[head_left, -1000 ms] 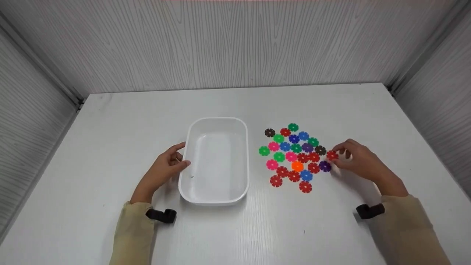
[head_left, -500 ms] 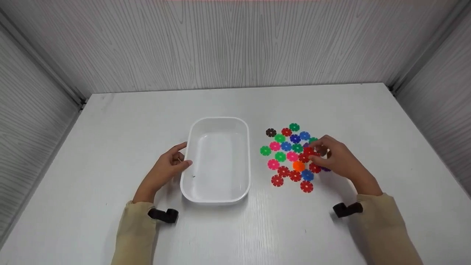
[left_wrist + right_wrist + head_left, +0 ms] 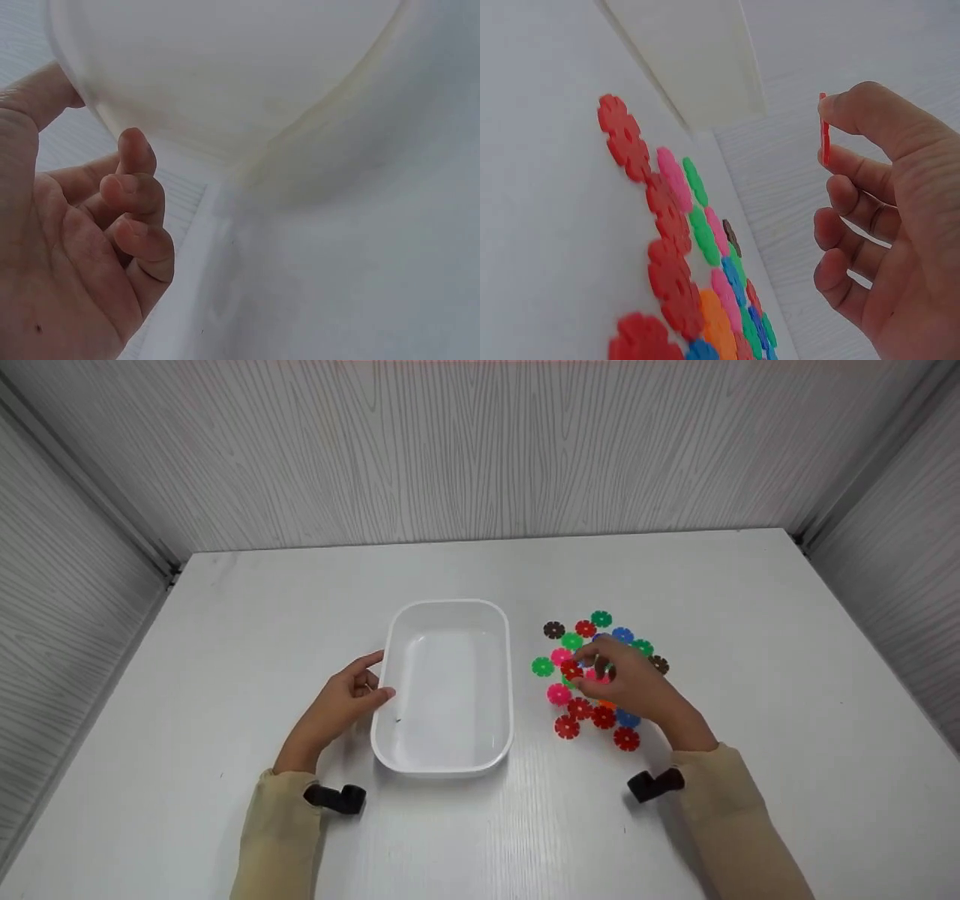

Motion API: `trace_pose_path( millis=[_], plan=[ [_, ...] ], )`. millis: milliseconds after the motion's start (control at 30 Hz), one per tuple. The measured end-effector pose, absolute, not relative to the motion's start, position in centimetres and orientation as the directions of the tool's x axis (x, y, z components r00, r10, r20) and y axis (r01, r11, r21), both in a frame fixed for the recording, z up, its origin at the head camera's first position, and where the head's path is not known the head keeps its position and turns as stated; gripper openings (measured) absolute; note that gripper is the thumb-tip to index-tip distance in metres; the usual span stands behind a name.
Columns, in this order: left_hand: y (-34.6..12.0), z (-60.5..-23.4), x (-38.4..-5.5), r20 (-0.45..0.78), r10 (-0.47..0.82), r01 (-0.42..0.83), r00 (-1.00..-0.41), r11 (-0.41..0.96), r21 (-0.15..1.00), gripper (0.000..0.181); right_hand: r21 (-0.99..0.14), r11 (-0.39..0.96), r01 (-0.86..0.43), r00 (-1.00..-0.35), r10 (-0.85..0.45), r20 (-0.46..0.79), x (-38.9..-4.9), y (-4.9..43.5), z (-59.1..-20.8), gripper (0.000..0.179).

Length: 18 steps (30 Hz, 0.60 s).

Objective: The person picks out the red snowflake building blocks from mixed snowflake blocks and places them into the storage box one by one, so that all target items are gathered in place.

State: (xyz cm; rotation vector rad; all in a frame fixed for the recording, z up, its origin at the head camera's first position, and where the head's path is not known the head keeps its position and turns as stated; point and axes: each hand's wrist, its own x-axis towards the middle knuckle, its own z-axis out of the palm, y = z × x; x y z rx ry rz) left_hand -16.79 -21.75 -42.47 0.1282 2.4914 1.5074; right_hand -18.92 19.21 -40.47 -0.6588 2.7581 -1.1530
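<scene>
My left hand (image 3: 341,705) grips the left wall of a white rectangular tub (image 3: 450,701), thumb over the rim and the other fingers outside. In the left wrist view the fingers (image 3: 139,191) curl beside the tub's wall. My right hand (image 3: 634,679) pinches a red notched plastic disc (image 3: 571,670) between thumb and index finger. The right wrist view shows this disc (image 3: 824,131) edge-on, above the table. Beneath the right hand lies a cluster of flat notched discs in red, pink, green, blue, orange and brown, among them a pink disc (image 3: 559,694). Part of the cluster is hidden by the hand.
The white table (image 3: 300,600) meets a wood-grain back panel (image 3: 480,450), with side panels at left and right. A small dark speck (image 3: 398,720) lies inside the tub. Each sleeve has a black wrist mount, such as the right one (image 3: 655,784).
My right hand has lifted the red disc from the cluster's right edge and carried it left over the other discs toward the tub. The left hand keeps its hold on the tub.
</scene>
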Motion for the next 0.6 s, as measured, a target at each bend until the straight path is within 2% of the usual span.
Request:
trace_pose_path(
  millis=[333, 600],
  plan=[
    [-21.8, -42.6, -16.6, -0.151, 0.185, -0.047, -0.971, 0.47, 0.881, 0.067, -0.729, 0.564, -0.387, -0.879, -0.465, 0.107, -18.0, 13.7, -40.0, 0.039],
    [-21.7, -42.6, -16.6, -0.141, 0.179, -0.043, -0.974, 0.464, 0.885, 0.067, -0.678, 0.577, -0.456, -0.861, -0.478, 0.173, -17.7, 10.2, -39.9, 0.034]
  ],
)
